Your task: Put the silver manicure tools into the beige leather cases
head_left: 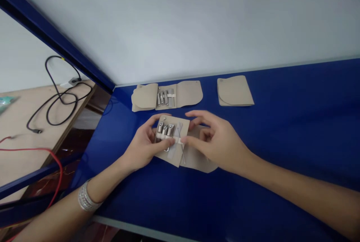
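Note:
An unfolded beige manicure case [173,159] is held up over the blue table. My left hand [143,142] grips its left side, thumb on the front across the white elastic band and fingers behind. Under the band sit several silver nail clippers [165,129], a pale flat strip [172,150] and a thin metal tool [183,154], which lies slanted across the strip. My right hand [216,137] closes around the case's right edge, its thumb tip on the band by the thin tool and its index finger raised. A loose flap [199,161] hangs below that hand.
Behind my hands lies another open manicure case [189,94] with tools in it. A folded case [236,91] rests to its right, near the wall. On the left, a wooden table [17,129] bears a black cable [75,101] and a red cable [30,149], beyond a blue frame bar.

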Action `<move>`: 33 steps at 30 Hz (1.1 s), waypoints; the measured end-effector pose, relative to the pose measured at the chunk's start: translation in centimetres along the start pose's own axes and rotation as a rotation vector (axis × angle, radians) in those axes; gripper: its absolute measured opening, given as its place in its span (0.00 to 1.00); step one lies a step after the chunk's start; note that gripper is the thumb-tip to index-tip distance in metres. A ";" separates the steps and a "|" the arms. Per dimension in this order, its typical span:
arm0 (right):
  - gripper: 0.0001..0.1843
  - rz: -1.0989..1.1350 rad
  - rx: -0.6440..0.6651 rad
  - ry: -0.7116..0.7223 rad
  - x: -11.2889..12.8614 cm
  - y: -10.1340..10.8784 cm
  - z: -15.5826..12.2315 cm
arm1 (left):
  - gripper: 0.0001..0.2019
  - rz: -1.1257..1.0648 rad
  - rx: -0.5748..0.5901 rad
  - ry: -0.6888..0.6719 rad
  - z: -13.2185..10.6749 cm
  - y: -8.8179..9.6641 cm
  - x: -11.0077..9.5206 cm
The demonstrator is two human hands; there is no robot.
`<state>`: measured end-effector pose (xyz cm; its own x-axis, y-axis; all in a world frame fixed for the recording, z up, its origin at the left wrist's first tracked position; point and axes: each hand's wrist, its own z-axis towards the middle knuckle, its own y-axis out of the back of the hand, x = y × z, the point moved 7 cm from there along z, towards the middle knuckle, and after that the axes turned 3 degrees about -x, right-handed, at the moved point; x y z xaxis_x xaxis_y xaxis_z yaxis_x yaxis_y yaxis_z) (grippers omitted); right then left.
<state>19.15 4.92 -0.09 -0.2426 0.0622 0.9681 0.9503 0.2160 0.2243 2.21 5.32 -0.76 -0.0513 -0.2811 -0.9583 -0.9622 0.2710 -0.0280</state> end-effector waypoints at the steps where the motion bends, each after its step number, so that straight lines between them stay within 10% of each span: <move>1: 0.31 -0.033 -0.016 -0.002 0.1 0.1 -0.2 | 0.32 -0.010 -0.018 0.002 0.0 0.2 0.0; 14: 0.02 -0.338 0.180 0.201 1.3 -1.8 -1.1 | 0.32 0.016 -0.040 -0.033 0.2 0.8 0.0; 33: 0.01 -0.337 0.186 0.288 1.3 -1.9 -1.4 | 0.31 0.024 -0.045 -0.029 0.3 0.6 -0.2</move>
<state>17.27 3.27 0.86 -0.4424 -0.3083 0.8421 0.7705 0.3498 0.5329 1.70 5.85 -0.63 -0.0677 -0.2482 -0.9663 -0.9719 0.2352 0.0076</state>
